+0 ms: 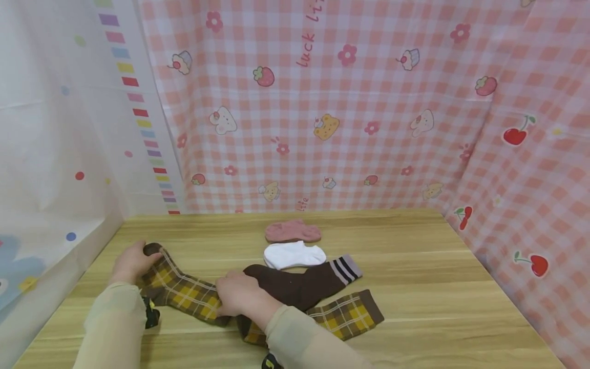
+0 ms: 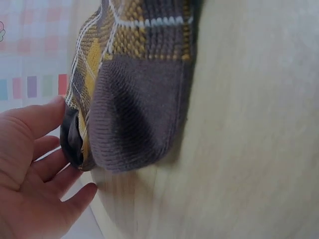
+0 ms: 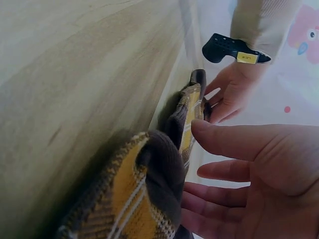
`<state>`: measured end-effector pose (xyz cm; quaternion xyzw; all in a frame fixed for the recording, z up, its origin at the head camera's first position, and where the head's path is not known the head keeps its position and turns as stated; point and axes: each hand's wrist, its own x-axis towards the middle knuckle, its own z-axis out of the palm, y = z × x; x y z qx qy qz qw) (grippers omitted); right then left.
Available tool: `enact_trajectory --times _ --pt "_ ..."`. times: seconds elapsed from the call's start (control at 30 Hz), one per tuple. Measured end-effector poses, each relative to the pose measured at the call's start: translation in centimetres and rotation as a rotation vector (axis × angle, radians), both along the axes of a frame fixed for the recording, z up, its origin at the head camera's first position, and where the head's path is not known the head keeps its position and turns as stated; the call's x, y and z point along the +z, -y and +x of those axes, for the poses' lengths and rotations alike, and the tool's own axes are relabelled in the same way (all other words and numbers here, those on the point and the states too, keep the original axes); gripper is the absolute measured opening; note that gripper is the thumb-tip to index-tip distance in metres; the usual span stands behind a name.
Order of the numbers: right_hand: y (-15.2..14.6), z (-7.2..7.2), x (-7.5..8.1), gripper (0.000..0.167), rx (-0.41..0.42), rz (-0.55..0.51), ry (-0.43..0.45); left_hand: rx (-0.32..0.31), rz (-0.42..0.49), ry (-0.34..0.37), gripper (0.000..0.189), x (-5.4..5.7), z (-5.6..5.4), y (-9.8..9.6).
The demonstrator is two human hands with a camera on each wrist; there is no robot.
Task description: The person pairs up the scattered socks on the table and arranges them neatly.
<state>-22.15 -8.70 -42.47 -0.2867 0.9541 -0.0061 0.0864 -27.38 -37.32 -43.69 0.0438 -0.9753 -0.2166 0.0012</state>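
A yellow-and-brown plaid sock (image 1: 191,297) lies stretched across the left side of the table. My left hand (image 1: 132,262) is at its dark toe, which lies between thumb and fingers. In the left wrist view the brown heel (image 2: 142,114) bulges beside that hand. Over the sock's cuff end rests my right hand (image 1: 241,294), its fingers fairly straight and spread in the right wrist view. A second plaid sock (image 1: 343,313) lies partly under my right forearm. Just beyond it is a dark brown sock (image 1: 299,287) with a striped cuff.
A white ankle sock (image 1: 294,254) and a pink ankle sock (image 1: 292,231) lie behind the brown one. The wooden table (image 1: 438,307) meets a pink checked curtain (image 1: 322,154) at the back and a white curtain (image 1: 55,154) at left.
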Motion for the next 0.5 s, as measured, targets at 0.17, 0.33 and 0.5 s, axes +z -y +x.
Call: enact_trajectory --times 0.17,0.33,0.5 --pt "0.6 -0.2 -0.2 0.027 -0.009 0.013 0.004 0.057 0.018 -0.02 0.061 -0.2 0.0 0.1" --pt "1.1 -0.3 -0.5 0.023 -0.036 0.034 -0.009 0.127 0.038 -0.049 0.05 -0.2 0.1 -0.1" --pt "1.4 -0.2 -0.8 0.026 -0.057 0.036 -0.031 0.174 0.067 -0.093 0.041 -0.1 0.1 -0.4"
